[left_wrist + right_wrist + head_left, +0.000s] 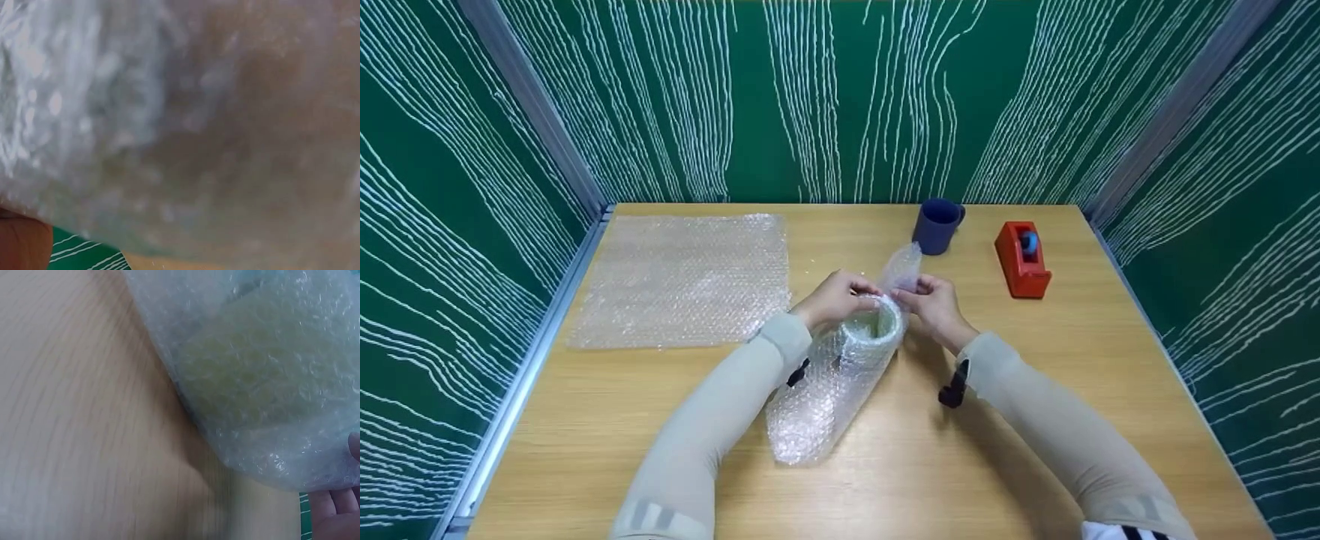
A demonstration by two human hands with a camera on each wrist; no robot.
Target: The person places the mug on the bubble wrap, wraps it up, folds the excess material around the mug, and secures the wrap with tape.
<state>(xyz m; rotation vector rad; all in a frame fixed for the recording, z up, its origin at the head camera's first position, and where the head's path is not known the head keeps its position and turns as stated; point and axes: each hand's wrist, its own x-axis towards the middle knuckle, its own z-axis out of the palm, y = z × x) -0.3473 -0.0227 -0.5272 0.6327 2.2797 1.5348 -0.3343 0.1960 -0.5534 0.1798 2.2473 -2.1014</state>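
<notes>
A pale green cup (868, 324) is rolled in a sheet of bubble wrap (808, 420) in the middle of the table, its round opening tilted upward. My left hand (835, 298) grips the wrap at the left of the opening. On the other side, my right hand (936, 306) pinches the wrap by its loose end, which sticks up past the fingers. Through the plastic, the right wrist view shows the yellowish-green cup (236, 377), with fingertips at the wrap's edge. Blurred wrap (112, 101) fills most of the left wrist view and hides most of that hand.
A second sheet of bubble wrap (682, 281) lies flat at the back left. A dark blue mug (936, 227) stands at the back, right of centre. Farther right sits a red tape dispenser (1023, 262) with a blue roll. Green walls (877, 97) enclose the wooden table (915, 472).
</notes>
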